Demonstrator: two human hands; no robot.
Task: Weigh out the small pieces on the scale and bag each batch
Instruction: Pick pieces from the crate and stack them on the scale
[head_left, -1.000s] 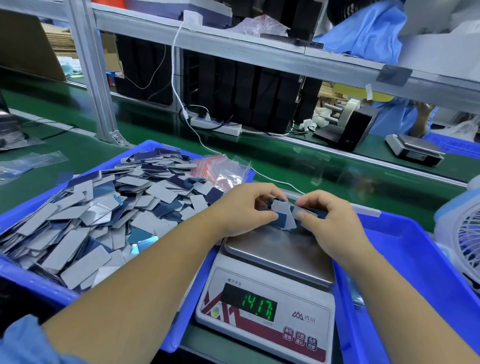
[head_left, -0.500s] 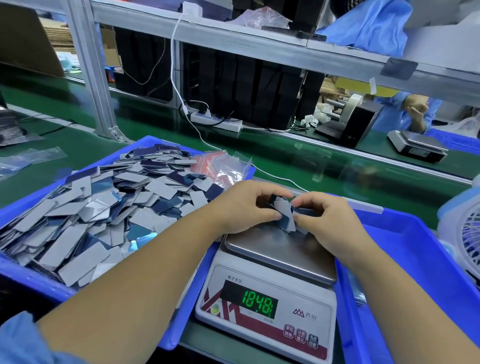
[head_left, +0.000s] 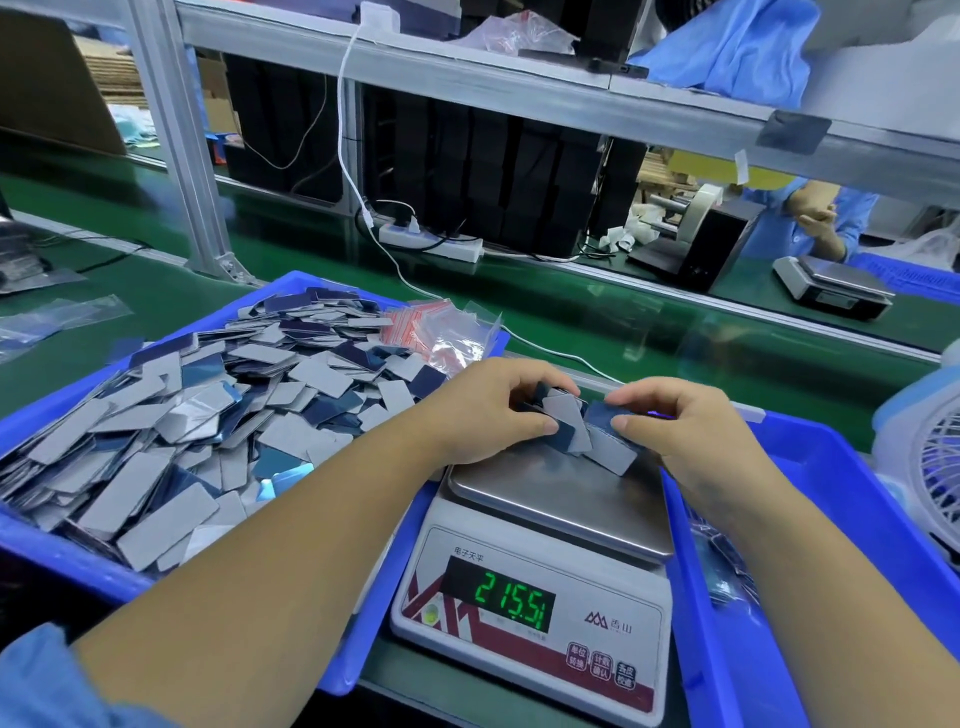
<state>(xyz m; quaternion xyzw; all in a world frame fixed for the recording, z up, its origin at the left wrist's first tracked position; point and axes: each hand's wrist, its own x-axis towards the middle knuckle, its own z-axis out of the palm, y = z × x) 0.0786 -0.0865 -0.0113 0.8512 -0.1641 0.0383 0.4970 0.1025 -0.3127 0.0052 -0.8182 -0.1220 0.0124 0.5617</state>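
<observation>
A white scale (head_left: 530, 618) with a steel pan (head_left: 566, 499) stands between two blue trays; its green display reads 215.5. A small batch of grey and dark blue flat pieces (head_left: 571, 431) lies at the pan's far edge. My left hand (head_left: 488, 410) and my right hand (head_left: 675, 426) both grip this batch from either side, fingers curled round the pieces. The left blue tray (head_left: 52, 561) holds a large heap of loose pieces (head_left: 197, 421). A pile of small clear bags with red strips (head_left: 441, 332) lies at that tray's far right corner.
A second blue tray (head_left: 841, 519) sits right of the scale, with some dark bagged items near its left wall. A white fan (head_left: 930, 457) stands at far right. Behind runs a green conveyor belt (head_left: 623, 322), a power strip (head_left: 431, 244), and another person at a second scale (head_left: 831, 286).
The display rose from 141.7 through 184.8 to 215.5. Both hands stayed at the pan's far edge, drawing the pieces together between them.
</observation>
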